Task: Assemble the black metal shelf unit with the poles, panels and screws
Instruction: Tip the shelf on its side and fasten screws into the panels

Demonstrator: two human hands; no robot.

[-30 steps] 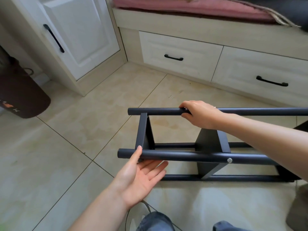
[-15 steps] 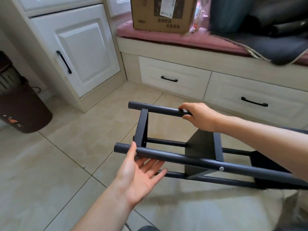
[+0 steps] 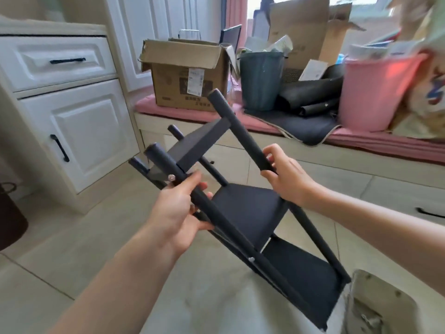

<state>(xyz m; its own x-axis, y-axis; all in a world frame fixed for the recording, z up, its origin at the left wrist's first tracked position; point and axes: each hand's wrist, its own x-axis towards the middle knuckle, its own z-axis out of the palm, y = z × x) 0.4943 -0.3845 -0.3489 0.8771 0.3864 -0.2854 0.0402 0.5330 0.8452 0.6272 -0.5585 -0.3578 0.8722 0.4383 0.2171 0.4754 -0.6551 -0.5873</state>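
up close, the left hand (image 3: 179,208) has its grip closed round the near pole (image 3: 216,214) of the black shelf unit (image 3: 250,208), thumb on top and fingers curled beneath, just below a silver screw (image 3: 171,177) near that pole's upper end. the right hand (image 3: 285,175) pinches the far pole (image 3: 237,130) partway along, fingers wrapped over it and thumb pressing from below. between the two hands the unit is tilted, its pole ends pointing up and away to the left, its lower end down at the right near the floor (image 3: 60,249). three dark panels sit between the poles: an upper panel (image 3: 199,143), a middle panel (image 3: 250,208) just beside the left hand, and a lower panel (image 3: 303,273). a second screw (image 3: 251,259) shows lower on the near pole.

behind, a window seat with a pink cushion (image 3: 375,142) carries containers. an open cardboard box (image 3: 187,73) stands at the left, its inside hidden from this angle. beside it a dark green bin (image 3: 261,79) holds papers sticking out at the top. a pink bucket (image 3: 375,92) at the right is blurred, with pale things showing above its rim. black rolled items (image 3: 313,96) lie on a dark mat (image 3: 296,126) between bin and bucket. a taller cardboard box (image 3: 301,27) stands at the back. white cabinets (image 3: 72,126) fill the left.
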